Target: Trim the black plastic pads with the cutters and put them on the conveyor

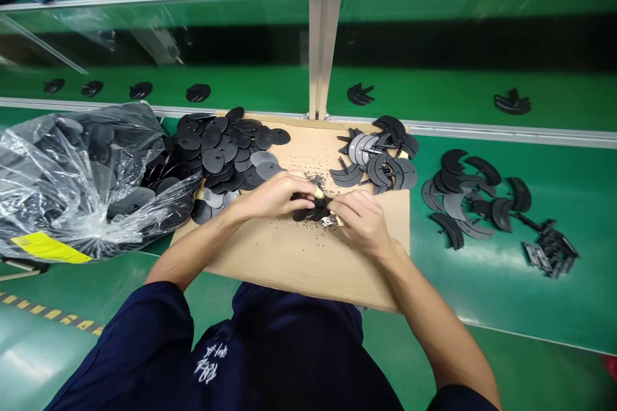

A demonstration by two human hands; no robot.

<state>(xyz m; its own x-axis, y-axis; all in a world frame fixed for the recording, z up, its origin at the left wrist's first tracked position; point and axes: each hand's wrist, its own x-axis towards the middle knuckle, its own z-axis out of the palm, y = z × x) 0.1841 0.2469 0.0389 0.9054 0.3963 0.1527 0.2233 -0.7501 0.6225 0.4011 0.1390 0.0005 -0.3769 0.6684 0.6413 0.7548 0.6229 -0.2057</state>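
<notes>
Over the cardboard sheet [289, 257], my left hand [277, 196] is closed, thumb and fingers pinched at a black plastic part [303, 213]. A pale yellow finger cover shows on one of its fingertips. From the other side my right hand [361, 218] is closed at the same part, its fingertips bent in. A small shiny piece [329, 221] shows by its fingers; its kind I cannot make out. Tiny black pieces, like small screws [315, 180], lie heaped and scattered around both hands. My fingers cover much of the part.
Black oval discs [226, 148] are piled at left, beside a transparent plastic bag [96, 186] of more discs. Curved black parts [380, 154] lie at the cardboard's right; more crescent pieces [453, 199] and small black parts [554, 250] rest on the green table. A metal post [325, 32] stands behind.
</notes>
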